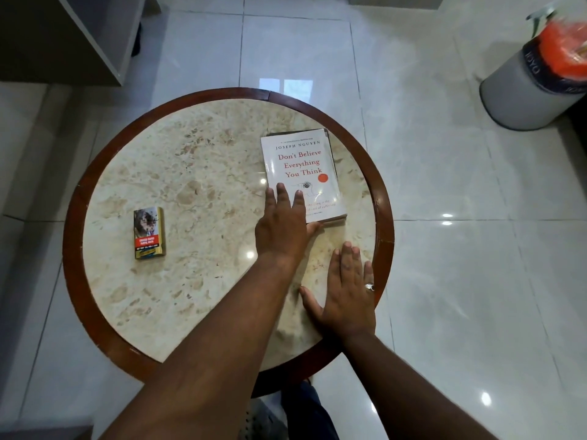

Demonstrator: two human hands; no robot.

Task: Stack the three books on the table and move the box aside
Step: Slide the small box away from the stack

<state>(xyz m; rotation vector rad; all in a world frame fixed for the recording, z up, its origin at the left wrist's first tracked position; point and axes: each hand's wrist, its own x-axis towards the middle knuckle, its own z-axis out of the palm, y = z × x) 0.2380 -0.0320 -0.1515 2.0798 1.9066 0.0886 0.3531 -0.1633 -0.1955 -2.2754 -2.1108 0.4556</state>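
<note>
A white book with red title lettering [301, 166] lies on top of a stack at the right side of the round marble table [197, 173]. Dark edges of books beneath it show along its far and right sides. My left hand [282, 227] rests on the near left corner of the top book, fingers spread flat and thumb at the near edge. Flat on the tabletop near the right rim lies my right hand [343, 293], fingers apart, a ring on one finger, holding nothing. A small gold and red box [149, 233] lies on the table's left side, away from both hands.
The table has a dark wooden rim [73, 217] and stands on glossy white floor tiles. A grey bin with an orange bag [536, 81] stands on the floor at the far right. Grey furniture [79, 36] sits at the far left.
</note>
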